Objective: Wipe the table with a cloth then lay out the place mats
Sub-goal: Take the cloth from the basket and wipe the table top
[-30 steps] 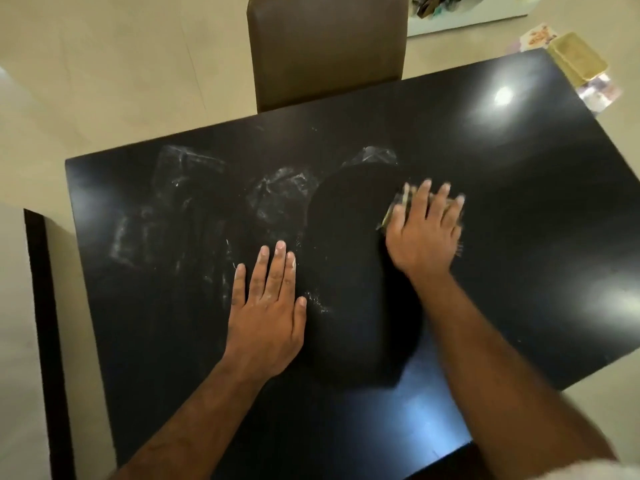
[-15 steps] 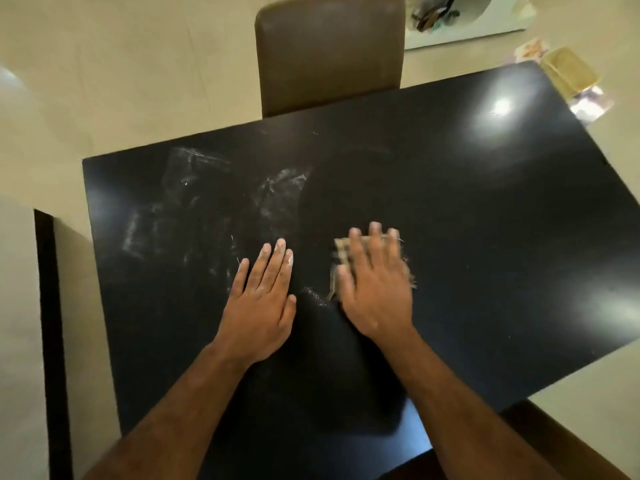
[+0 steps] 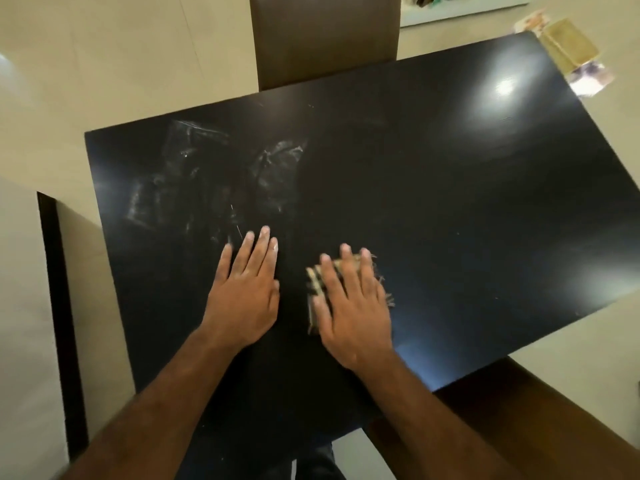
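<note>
Head view, looking down. We see a glossy black table (image 3: 450, 202) with both bare forearms reaching onto its near half. The left hand (image 3: 247, 296) lies palm down directly on the tabletop, its fingers straight, close together and grasping nothing. The right hand (image 3: 353, 306) lies just beside it, apart from it, palm down on a small tan cloth (image 3: 316, 284); its fingers are extended and pressed flat on the fabric rather than curled round it. The cloth sits under that palm on the near middle of the table, and we see only its left edge and some frayed threads past the fingertips and along the right side of the hand. Whitish smears (image 3: 277, 161) mark the far left part of the surface, beyond the left fingertips. Ceiling lights are reflected on the right part. A brown chair (image 3: 325, 39) stands at the far edge, and a second brown seat (image 3: 519, 427) shows at the near right corner. A yellowish flat object (image 3: 568, 46) lies on the pale floor (image 3: 121, 64) past the far right corner.
</note>
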### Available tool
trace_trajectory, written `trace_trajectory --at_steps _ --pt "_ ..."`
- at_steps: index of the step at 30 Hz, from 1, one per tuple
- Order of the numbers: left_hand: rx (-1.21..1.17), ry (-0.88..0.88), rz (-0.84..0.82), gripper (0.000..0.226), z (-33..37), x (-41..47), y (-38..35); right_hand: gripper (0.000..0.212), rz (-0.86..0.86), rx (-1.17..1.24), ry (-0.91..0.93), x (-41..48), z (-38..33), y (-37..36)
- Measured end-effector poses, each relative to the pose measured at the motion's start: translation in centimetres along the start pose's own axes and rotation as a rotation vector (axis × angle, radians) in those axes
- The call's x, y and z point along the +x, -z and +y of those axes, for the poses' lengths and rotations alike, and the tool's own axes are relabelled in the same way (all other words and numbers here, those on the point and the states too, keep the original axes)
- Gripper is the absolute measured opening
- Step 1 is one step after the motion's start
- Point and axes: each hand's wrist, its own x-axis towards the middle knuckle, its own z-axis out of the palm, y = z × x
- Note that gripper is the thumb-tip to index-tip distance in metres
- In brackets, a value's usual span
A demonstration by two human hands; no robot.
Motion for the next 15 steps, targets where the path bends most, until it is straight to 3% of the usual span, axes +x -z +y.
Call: trace_trajectory --at_steps 2,7,11,15 --pt "0.020 0.040 -0.002 0.075 0.4 -2.9 -1.3 0.075 -0.017 -0.019 -0.114 -1.8 3.3 0.4" --pt "-0.003 0.076 0.014 0.073 0.5 -5.3 -4.4 0.071 0.214 -0.008 -0.435 5.0 6.9 1.4" --pt "-0.019 0.058 0.021 0.074 0.5 -5.1 -4.4 0.070 0.263 -0.027 -0.305 9.5 1.7 0.7" --pt "-0.073 0.012 -0.010 0.073 0.0 -5.3 -3.4 0.071 0.120 -0.002 -0.076 1.5 -3.3 -1.0"
